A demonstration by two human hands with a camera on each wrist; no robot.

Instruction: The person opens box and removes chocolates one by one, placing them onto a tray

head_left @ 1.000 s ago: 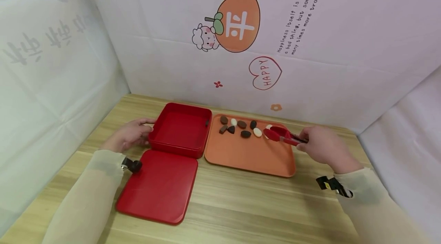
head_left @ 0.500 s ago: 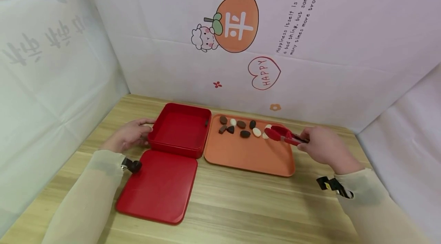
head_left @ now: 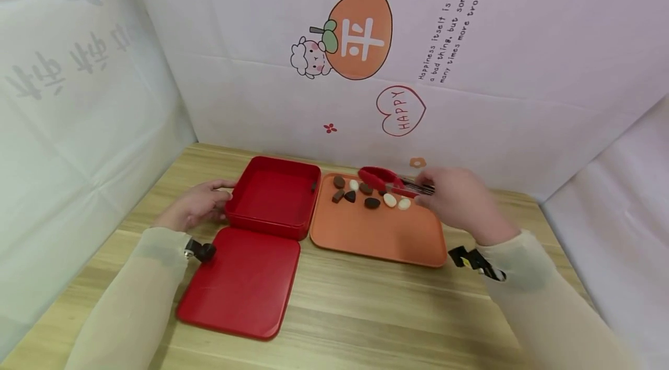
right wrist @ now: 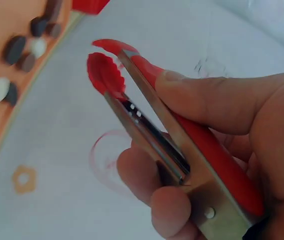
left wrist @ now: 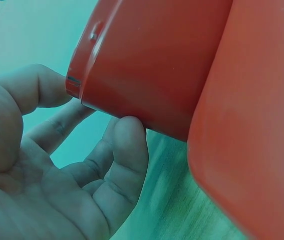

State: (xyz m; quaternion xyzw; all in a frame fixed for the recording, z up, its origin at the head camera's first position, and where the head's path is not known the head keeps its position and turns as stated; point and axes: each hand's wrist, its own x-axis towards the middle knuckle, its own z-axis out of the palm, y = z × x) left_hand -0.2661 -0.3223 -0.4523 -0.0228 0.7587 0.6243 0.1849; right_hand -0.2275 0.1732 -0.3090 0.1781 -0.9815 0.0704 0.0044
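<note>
My right hand (head_left: 460,201) grips a pair of red-tipped metal tongs (head_left: 376,177) over the back edge of the orange tray (head_left: 366,236). In the right wrist view the tips of the tongs (right wrist: 104,72) stand apart, with nothing visible between them. Small smooth pieces lie on the tray, among them a white one (head_left: 389,200), a dark one (head_left: 372,203) and a brown one (head_left: 339,182). The tongs cover part of this group. My left hand (head_left: 204,203) holds the left side of the open red box (head_left: 277,193), its fingertips bent against the rim and wall (left wrist: 136,75).
A flat red lid (head_left: 245,283) lies on the wooden table (head_left: 366,312) in front of the box. The tray stands right against the box's right side. A printed white cloth (head_left: 261,97) rises close behind both, and more cloth hangs at left and right.
My right hand has carried the tongs left and back from the white pieces at the tray's right, over the darker pieces. The left hand and the box have stayed put.
</note>
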